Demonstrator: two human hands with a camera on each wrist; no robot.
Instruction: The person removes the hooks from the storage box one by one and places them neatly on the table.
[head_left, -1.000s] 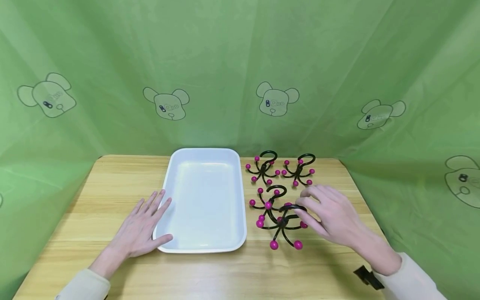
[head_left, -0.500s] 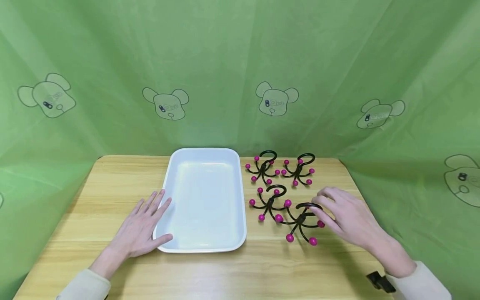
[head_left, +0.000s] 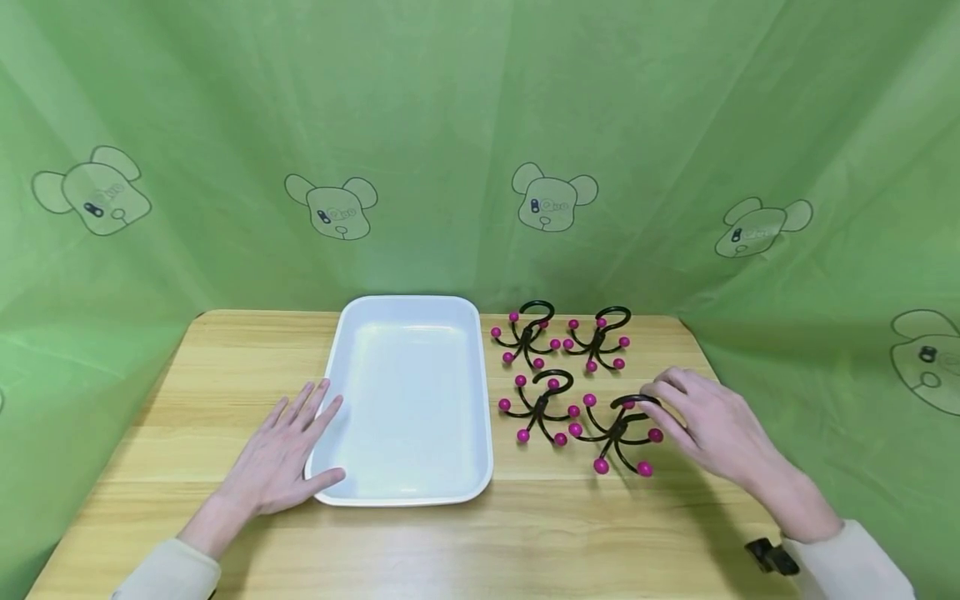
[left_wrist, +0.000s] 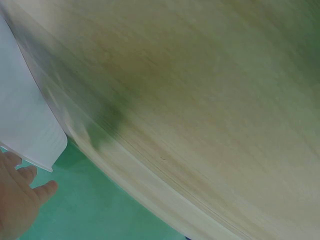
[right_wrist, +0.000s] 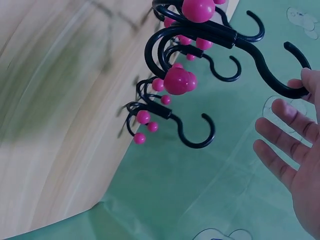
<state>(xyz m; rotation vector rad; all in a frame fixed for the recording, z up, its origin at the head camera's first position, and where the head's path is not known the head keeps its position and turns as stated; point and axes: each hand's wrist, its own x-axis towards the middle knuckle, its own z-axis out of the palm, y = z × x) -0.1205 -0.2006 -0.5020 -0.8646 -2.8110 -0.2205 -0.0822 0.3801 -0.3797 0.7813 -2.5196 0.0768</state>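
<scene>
My right hand [head_left: 712, 429] pinches the curved top of a black multi-arm hanger hook [head_left: 618, 430] with pink balls on its arm tips. In the right wrist view thumb and index finger meet on that hook [right_wrist: 272, 85], while the other fingers stay extended. Three similar hooks stand on the table: one [head_left: 540, 406] just left of the held one, two others [head_left: 527, 338] [head_left: 597, 340] farther back. My left hand [head_left: 279, 457] lies with spread fingers over the left rim of a white rectangular tray [head_left: 408, 400]. That hand shows only partly in the left wrist view.
The wooden table [head_left: 525, 550] carries the tray at its middle, with the hooks to the right of it. A green curtain [head_left: 442, 108] printed with bear heads closes off the back and both sides.
My right hand has moved right and slightly back with the pinched hook, which now stands apart from the hook it overlapped in view. My left hand and the tray have stayed put.
</scene>
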